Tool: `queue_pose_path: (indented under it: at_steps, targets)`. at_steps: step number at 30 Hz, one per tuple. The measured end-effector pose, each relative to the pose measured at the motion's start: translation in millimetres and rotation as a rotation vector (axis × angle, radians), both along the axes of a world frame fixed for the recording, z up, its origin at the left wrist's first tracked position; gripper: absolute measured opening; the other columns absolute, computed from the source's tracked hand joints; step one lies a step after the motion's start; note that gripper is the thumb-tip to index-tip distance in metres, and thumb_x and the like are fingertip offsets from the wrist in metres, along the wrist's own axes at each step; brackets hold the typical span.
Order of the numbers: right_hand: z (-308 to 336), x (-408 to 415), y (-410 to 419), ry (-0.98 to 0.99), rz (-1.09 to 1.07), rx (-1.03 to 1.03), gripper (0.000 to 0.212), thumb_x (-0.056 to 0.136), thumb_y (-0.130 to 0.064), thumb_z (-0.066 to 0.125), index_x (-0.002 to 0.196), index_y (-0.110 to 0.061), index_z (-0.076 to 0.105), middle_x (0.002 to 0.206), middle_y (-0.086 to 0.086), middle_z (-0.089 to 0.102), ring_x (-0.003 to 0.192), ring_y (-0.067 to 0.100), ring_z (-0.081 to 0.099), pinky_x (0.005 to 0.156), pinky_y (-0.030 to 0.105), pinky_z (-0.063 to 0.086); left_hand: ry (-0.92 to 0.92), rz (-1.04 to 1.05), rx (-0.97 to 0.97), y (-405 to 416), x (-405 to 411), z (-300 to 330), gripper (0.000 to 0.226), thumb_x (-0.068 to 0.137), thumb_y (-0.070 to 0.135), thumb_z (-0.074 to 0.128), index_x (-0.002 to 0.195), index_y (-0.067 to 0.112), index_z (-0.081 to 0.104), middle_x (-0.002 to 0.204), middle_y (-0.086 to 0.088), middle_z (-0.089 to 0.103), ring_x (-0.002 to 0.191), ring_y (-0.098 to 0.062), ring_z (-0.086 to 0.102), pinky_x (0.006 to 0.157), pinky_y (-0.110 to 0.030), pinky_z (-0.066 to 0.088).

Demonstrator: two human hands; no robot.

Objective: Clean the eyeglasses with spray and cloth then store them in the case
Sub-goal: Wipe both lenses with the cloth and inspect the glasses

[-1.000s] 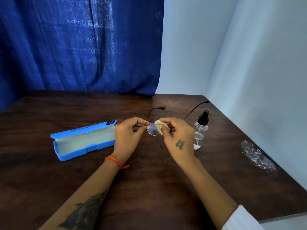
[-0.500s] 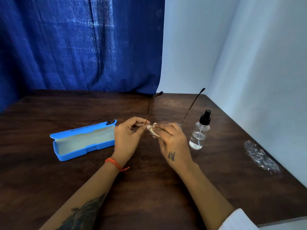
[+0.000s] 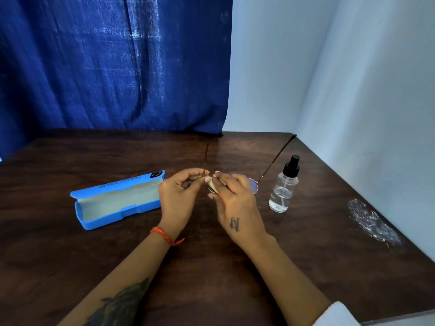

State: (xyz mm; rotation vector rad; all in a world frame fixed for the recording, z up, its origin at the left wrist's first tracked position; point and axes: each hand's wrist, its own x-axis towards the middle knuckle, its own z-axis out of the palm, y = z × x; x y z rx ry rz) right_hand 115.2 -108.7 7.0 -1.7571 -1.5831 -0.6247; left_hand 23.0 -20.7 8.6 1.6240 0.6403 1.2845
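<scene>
Nearest, both forearms reach out over the dark worktop (image 3: 211,278), an orange thread on the left wrist. Just beyond, the left hand (image 3: 181,194) has its grip closed in a pinch on the near corner of the eyeglasses (image 3: 254,185), where the left temple meets the frame, and holds them above the wood. The right hand (image 3: 235,198) pinches a pale cloth (image 3: 211,184) against the left lens, its fingers curled over it; the other lens shows bare past the knuckles. I judge the task to be mid-wipe: whether spray has been applied cannot be told, one lens is under the cloth, and the second lens, folding the temples and storing the glasses are left. To the left, the blue case (image 3: 117,201) lies open with its pale lining up, ready and well apart from the hands. To the right, the spray bottle (image 3: 283,187) stands upright just beside the right temple, close enough that a swing of the frame could tip it. Farther right lies a crumpled clear wrapper (image 3: 374,222). Both temples stretch away toward the blue curtain (image 3: 113,62).
</scene>
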Motion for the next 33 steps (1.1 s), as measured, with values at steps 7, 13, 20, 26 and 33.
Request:
queue_pose_path:
  at_steps: [7,13,20,26,33]
  targets:
    - [6.3,3.7,-6.1,0.072,0.08,0.147,0.023,0.067,0.005,0.077,0.087,-0.004,0.074,0.089,0.007,0.073,0.079,0.024,0.064,0.079,0.02,0.046,-0.06,-0.05,-0.025,0.0,1.8,0.7,0.018,0.074,0.002,0.071,0.081,0.019,0.069,0.083,0.008,0.071,0.079,-0.004,0.068,0.073,-0.014,0.053]
    - [2.1,1.8,-2.5,0.0,-0.055,0.104,0.026,0.072,0.0,0.072,0.098,0.0,0.07,0.102,0.014,0.069,0.084,0.029,0.062,0.08,0.035,0.053,-0.053,-0.063,0.02,2.0,0.0,1.4,0.019,0.075,0.001,0.069,0.081,0.018,0.068,0.084,0.005,0.071,0.08,-0.005,0.068,0.075,-0.018,0.054]
    - [2.9,2.8,-0.6,0.004,0.055,0.047,0.028,0.075,0.007,0.069,0.101,0.001,0.07,0.107,0.013,0.07,0.094,0.028,0.064,0.088,0.031,0.05,-0.073,-0.074,-0.006,2.9,0.7,-1.4,0.02,0.075,0.001,0.069,0.081,0.02,0.069,0.083,0.009,0.071,0.082,-0.007,0.069,0.074,-0.017,0.054]
    - [0.9,5.8,-2.5,0.003,0.078,0.207,0.017,0.068,0.008,0.073,0.083,-0.002,0.074,0.086,0.008,0.073,0.081,0.024,0.065,0.083,0.023,0.048,-0.101,-0.103,-0.011,4.7,1.3,-1.4,0.021,0.074,0.001,0.071,0.078,0.022,0.07,0.076,0.013,0.073,0.079,-0.008,0.07,0.072,-0.016,0.053]
    - [-0.2,-0.5,2.2,-0.066,-0.053,0.116,0.026,0.08,0.0,0.055,0.103,0.006,0.067,0.103,0.018,0.068,0.09,0.029,0.061,0.086,0.035,0.05,-0.077,-0.09,0.022,7.0,0.9,-1.2,0.024,0.074,0.0,0.07,0.079,0.023,0.069,0.076,0.018,0.073,0.079,-0.004,0.069,0.071,-0.012,0.051]
